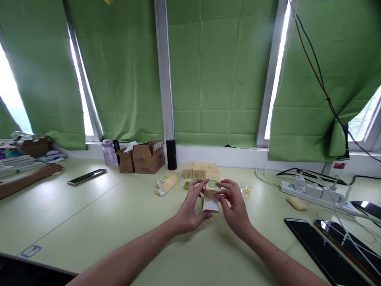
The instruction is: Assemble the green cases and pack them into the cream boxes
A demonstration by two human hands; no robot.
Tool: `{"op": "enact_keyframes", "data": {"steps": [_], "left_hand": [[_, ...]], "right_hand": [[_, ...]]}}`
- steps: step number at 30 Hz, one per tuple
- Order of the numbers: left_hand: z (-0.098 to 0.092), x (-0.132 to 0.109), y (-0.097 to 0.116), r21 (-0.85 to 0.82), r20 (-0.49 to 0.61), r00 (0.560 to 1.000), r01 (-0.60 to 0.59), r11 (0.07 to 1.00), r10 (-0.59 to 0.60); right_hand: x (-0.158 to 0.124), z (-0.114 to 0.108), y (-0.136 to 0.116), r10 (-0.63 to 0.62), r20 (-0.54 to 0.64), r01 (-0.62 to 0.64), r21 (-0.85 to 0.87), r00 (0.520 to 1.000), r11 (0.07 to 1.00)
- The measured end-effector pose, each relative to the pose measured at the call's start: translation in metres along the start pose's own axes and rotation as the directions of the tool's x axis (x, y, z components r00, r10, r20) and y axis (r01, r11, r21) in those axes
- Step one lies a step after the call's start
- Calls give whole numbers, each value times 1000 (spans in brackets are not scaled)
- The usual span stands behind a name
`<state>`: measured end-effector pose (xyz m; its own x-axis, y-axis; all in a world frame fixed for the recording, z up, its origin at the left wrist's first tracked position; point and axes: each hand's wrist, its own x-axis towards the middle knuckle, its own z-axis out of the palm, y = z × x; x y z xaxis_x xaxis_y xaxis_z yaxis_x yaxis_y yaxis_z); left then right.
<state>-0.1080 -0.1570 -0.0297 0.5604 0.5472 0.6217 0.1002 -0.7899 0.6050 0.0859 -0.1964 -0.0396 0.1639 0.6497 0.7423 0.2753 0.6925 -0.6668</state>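
Observation:
Between my two hands is a small beige box [211, 193] with a green square on its front and a white inner flap hanging down at its lower end. My left hand [192, 208] grips its left side, and my right hand [233, 204] pinches its right side. Just behind stands a row of similar beige boxes [196, 171]. An opened beige box [166, 183] lies to the left of them. A small green item [186, 185] sits near the row. Right of my right hand is a clear plastic piece [245, 189] with something yellow in it.
Cardboard boxes [149, 158], a black cylinder [171, 155] and a purple bottle [109, 153] stand at the back. A phone [87, 176] and another person's arm [32, 176] are at left. A power strip [315, 194], cables and a black tablet [321, 250] lie at right.

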Motion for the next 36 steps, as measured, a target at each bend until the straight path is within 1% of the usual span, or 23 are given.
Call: {"op": "enact_keyframes", "data": {"steps": [5, 14, 19, 27, 36], "left_hand": [[1, 1, 4, -22, -51, 999, -16, 1000, 15], [0, 2, 2, -83, -76, 997, -20, 996, 14], [0, 2, 4, -82, -78, 997, -13, 997, 7], [2, 1, 3, -86, -68, 997, -36, 996, 30], [4, 2, 2, -105, -120, 992, -40, 994, 27]], "right_hand": [[-2, 0, -1, 8, 34, -9, 7, 999, 1000], [-2, -2, -6, 9, 77, -11, 23, 997, 1000], [-3, -1, -5, 10, 72, -12, 19, 997, 1000], [-3, 2, -2, -2, 33, 2, -17, 999, 1000], [-4, 1, -2, -25, 61, 27, -38, 998, 999]]}}
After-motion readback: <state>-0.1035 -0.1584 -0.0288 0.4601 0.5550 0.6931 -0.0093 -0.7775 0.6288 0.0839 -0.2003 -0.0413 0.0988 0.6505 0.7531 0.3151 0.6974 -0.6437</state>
